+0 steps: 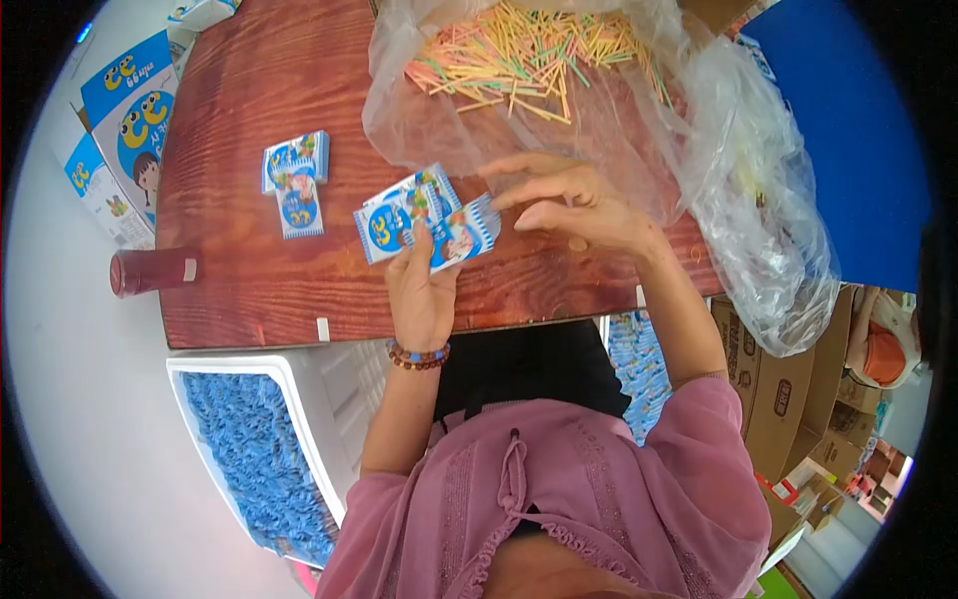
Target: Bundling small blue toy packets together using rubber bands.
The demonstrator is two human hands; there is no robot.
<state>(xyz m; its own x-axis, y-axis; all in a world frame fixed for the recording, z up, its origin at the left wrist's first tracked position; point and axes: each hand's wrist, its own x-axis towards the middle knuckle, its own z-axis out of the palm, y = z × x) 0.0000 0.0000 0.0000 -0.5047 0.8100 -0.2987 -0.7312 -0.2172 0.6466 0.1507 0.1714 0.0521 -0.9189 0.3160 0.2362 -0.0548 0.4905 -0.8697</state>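
Small blue-and-white printed packets (389,228) are fanned out over the table's near middle, with my left hand (423,285) closed on them, its thumb pressing from above. The rightmost packet (463,236) slants toward my right hand (584,205), and a clear flap shows at its upper right end. My right hand is held just beside that end, fingers stretched and thumb apart, with nothing visible in it. Farther left on the table lies a small stack of similar packets (296,165), with one packet (299,208) overlapping its near side.
A clear plastic bag (758,170) spreads over the table's (230,90) far right, with loose thin pastel sticks (539,55) on it. A white bin (289,399) full of blue packets stands below left. Printed cartons (145,125), a dark red cylinder (150,272) and brown boxes (763,389) stand around.
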